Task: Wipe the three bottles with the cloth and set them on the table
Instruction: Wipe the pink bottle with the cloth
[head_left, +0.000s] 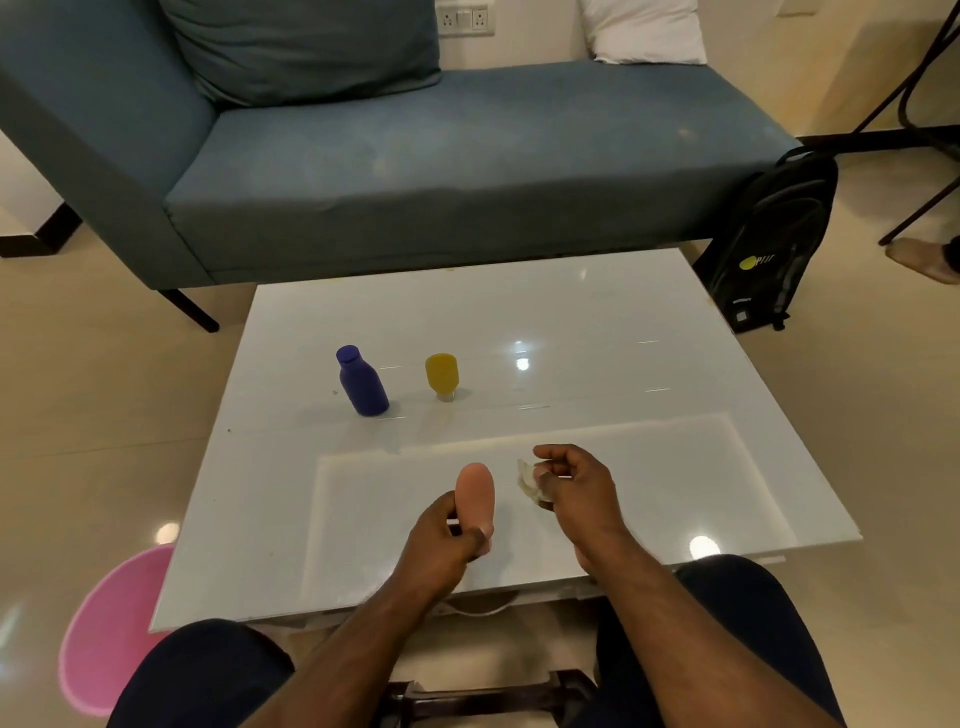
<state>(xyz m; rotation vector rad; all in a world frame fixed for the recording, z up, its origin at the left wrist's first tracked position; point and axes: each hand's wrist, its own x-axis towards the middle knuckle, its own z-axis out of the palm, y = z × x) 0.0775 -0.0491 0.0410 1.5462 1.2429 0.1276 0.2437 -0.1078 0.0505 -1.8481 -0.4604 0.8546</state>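
Peach-coloured and smooth, the bottle (474, 493) I am working on stands up out of my left hand (441, 540), its rounded end pointing away from me. My left fingers and thumb are curled round its lower part, so that end is hidden in my grip; the bottle is held above the near middle of the table (649, 322), clear of the glass. Just to the right of it, not touching it, my right hand (571, 493) holds the cloth (529, 483), a small pale crumpled wad. My thumb and fingertips pinch it on the side facing the bottle, the other fingers bent loosely above.

Farther out on the white glossy tabletop stand the other two bottles, side by side and apart from one another. The blue bottle (362, 382) is on the left, upright with its cap on top. The yellow bottle (442, 375) is to its right, standing on its pale cap with the round end up.

My knees in dark trousers sit under the near edge. A pink mat (111, 629) lies on the floor at near left. Beyond the table is a blue-grey sofa (415, 171) with a dark cushion (306, 47) and a white pillow (644, 28), and a black backpack (769, 244) leans at its right end.
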